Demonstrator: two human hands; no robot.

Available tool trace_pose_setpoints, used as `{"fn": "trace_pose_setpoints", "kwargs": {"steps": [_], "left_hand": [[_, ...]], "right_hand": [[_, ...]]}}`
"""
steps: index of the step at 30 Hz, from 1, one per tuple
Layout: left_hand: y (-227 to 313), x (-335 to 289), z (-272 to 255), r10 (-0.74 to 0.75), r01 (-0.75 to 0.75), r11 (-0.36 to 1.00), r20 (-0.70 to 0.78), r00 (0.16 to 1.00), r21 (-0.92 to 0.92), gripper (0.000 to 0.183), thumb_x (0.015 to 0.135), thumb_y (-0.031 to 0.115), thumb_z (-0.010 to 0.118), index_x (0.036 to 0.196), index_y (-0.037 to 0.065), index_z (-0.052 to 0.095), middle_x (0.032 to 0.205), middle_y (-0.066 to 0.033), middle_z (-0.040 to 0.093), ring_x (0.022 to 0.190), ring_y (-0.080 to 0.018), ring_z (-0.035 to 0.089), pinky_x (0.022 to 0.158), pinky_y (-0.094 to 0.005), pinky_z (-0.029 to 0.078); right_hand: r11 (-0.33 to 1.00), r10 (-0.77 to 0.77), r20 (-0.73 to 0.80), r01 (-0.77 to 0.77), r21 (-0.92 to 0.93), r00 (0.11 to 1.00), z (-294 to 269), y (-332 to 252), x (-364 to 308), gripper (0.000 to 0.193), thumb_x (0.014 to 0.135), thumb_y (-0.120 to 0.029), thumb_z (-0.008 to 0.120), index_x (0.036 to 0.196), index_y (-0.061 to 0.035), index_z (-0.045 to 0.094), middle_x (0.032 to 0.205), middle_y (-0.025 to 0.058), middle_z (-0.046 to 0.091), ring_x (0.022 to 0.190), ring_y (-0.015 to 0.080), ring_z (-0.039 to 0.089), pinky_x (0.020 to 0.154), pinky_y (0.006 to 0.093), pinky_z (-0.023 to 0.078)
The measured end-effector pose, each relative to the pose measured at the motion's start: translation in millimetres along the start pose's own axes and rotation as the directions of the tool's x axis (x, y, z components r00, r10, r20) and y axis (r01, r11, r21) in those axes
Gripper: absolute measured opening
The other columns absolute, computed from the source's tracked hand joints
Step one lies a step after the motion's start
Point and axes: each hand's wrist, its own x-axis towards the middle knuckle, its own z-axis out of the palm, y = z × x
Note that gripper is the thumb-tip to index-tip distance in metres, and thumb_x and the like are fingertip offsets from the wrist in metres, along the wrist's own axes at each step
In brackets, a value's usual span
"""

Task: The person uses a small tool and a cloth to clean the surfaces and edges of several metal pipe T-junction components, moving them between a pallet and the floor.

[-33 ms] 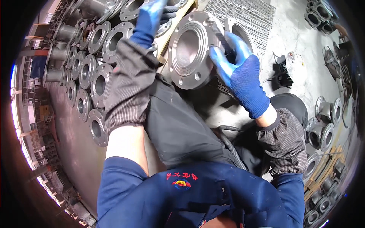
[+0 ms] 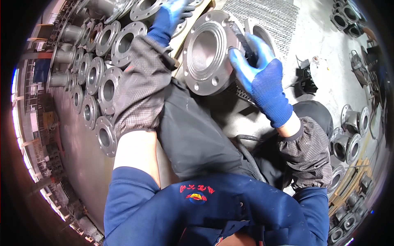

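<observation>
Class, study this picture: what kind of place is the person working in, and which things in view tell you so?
Most likely a metalworking shop that makes pipe fittings. Rows of steel flanges line the floor, gloved hands hold a large flange, and more flanged fittings stand nearby.

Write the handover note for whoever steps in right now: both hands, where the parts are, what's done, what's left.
Left hand: blue glove, resting on the top edge of the big steel flange, steadying it.
Right hand: blue glove, pressing a dark tool against the flange's right rim; its grip on the tool looks closed.
The flange leans tilted above the knees.
Row of flanged pipe pieces lies at left, more at right.
Done: cannot tell from the surface.
Left: likely the rest of the rim.
</observation>
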Motion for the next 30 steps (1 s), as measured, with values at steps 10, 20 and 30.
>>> {"fn": "trace_pose_setpoints", "kwargs": {"steps": [10,20,30], "left_hand": [[-20.2,-35.4,23.7,0.21,-0.258,0.956,0.288,0.934,0.14,0.043,0.098,0.025,0.042,0.133,0.0,0.04,0.115,-0.0107,0.057,0.099,-0.0175,0.055,0.085,-0.0299,0.045],[-10.5,-96.6,40.3,0.358,-0.389,0.91,0.202,0.912,0.141,0.017,0.094,0.016,0.05,0.099,0.002,0.059,0.08,-0.0018,0.053,0.071,-0.0121,0.047,0.064,-0.0281,0.043],[18.6,-108.1,86.5,0.28,-0.32,0.946,0.365,0.888,0.054,0.039,0.084,0.002,0.056,0.121,-0.006,0.05,0.103,-0.0238,0.062,0.086,-0.0331,0.065,0.074,-0.0351,0.053]], "right_hand": [[0.991,0.091,0.106,-0.1,0.085,0.99,-33.9,2.5,-5.2,0.037,0.082,-0.012,0.066,0.114,0.0033,0.058,0.096,0.013,0.066,0.087,0.0162,0.064,0.076,0.0287,0.052],[0.976,0.209,0.049,-0.211,0.048,0.977,-86.3,46.9,2.8,0.029,0.09,-0.012,0.056,0.118,-0.0045,0.061,0.086,-0.0007,0.062,0.066,0.0027,0.05,0.06,0.0171,0.041],[0.905,0.421,-0.184,-0.398,0.152,0.888,-108.1,102.2,-1.9,0.026,0.091,-0.021,0.059,0.107,-0.0022,0.066,0.066,-0.0065,0.05,0.051,0.0008,0.037,0.046,0.0179,0.03]]}}
